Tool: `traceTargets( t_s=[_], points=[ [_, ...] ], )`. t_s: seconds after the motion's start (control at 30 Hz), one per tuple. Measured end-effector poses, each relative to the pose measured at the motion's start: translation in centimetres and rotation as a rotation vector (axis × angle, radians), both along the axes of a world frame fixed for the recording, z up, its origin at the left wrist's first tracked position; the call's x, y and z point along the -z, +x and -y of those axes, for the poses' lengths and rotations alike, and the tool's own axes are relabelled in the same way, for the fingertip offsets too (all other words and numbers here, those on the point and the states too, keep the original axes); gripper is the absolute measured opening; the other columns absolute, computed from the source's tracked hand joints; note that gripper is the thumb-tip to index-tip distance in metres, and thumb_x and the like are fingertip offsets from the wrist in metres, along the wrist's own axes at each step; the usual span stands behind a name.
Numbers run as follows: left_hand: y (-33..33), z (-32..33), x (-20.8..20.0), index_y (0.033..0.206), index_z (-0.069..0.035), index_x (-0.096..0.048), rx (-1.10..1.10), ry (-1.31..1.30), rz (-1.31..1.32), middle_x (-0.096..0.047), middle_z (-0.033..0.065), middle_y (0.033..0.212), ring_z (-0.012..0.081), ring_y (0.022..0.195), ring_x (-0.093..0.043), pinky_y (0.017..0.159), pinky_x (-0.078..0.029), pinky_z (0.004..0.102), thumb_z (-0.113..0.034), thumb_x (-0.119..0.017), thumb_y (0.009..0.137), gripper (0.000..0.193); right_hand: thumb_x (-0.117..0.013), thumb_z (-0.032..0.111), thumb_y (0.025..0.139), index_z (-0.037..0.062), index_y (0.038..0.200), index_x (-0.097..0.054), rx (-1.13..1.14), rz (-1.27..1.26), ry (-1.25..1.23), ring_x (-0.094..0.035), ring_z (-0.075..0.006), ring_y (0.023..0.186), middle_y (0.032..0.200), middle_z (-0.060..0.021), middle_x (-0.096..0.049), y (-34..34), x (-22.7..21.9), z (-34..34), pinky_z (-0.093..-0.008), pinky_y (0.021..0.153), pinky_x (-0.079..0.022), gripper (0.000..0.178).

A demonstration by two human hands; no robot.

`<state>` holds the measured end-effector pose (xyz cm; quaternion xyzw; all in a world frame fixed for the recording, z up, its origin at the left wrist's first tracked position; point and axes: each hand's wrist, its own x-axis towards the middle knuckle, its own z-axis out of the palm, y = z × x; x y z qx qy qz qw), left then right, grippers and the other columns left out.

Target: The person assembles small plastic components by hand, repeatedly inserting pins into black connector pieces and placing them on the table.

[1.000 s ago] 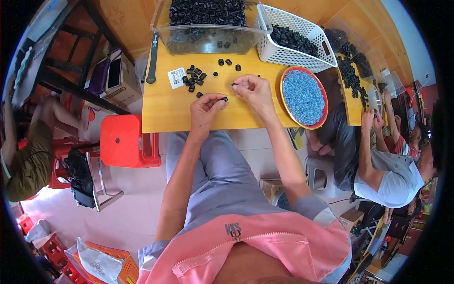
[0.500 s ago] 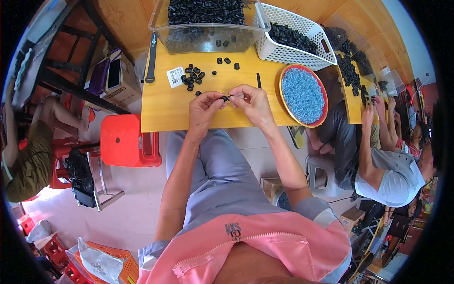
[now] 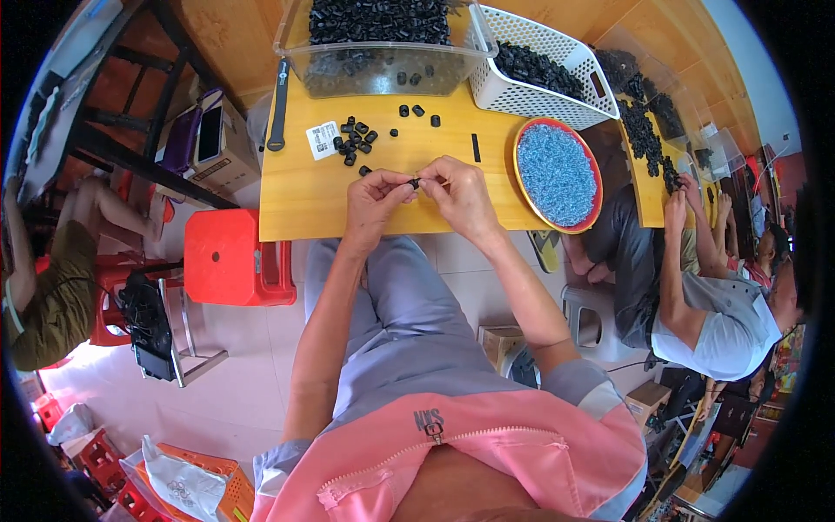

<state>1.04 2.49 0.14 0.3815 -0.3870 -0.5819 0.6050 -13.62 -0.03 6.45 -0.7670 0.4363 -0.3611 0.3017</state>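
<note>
Over the front edge of the yellow table [image 3: 300, 209], my two hands meet at the fingertips. My left hand [image 3: 374, 204] pinches a small black plastic piece [image 3: 413, 184] between thumb and forefinger. From the right, my right hand [image 3: 461, 196] is closed in a pinch against the same piece; whatever its fingertips hold is too small to make out. Just beyond my left hand lies a loose group of short black cylinders [image 3: 352, 139]. A few more black cylinders [image 3: 419, 111] lie farther back. To the right of them is a thin black strip [image 3: 476, 148].
A clear bin [image 3: 383, 83] of black parts and a white perforated basket [image 3: 544, 109] stand at the back. A red-rimmed bowl [image 3: 600, 196] of small clear-blue pieces sits right. A red stool [image 3: 222, 257] stands left. Co-workers sit on both sides.
My right fingertips have shifted slightly at the black piece, while my left hand stays nearly in place. At the right-hand table, a co-worker's hands have moved a little.
</note>
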Motion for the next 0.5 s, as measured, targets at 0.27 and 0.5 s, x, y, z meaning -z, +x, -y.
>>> traceTargets(
  t_s=[0.27, 0.5],
  points=[
    [0.0, 0.1, 0.0, 0.087, 0.003, -0.062, 0.032, -0.005, 0.007, -0.064, 0.0064, 0.077, 0.0093, 0.068, -0.059, 0.065, -0.049, 0.0205, 0.000, -0.062, 0.078, 0.009, -0.056, -0.007, 0.070, -0.0040, 0.072, -0.055, 0.037, 0.009, -0.010, -0.058, -0.0341, 0.066, 0.071, -0.0184, -0.057, 0.3, 0.9, 0.0, -0.0382, 0.059, -0.045, 0.004],
    [-1.3, 0.5, 0.3, 0.083, 0.002, -0.062, -0.048, 0.008, 0.135, -0.063, 0.0041, 0.076, 0.0065, 0.066, -0.057, 0.062, -0.047, 0.0190, 0.003, -0.061, 0.078, 0.006, -0.055, -0.007, 0.070, -0.0038, 0.073, -0.053, 0.045, -0.043, -0.067, -0.056, -0.0364, 0.067, 0.072, -0.0186, -0.055, 0.2, 2.0, 0.3, -0.0392, 0.059, -0.045, 0.005]
  ],
)
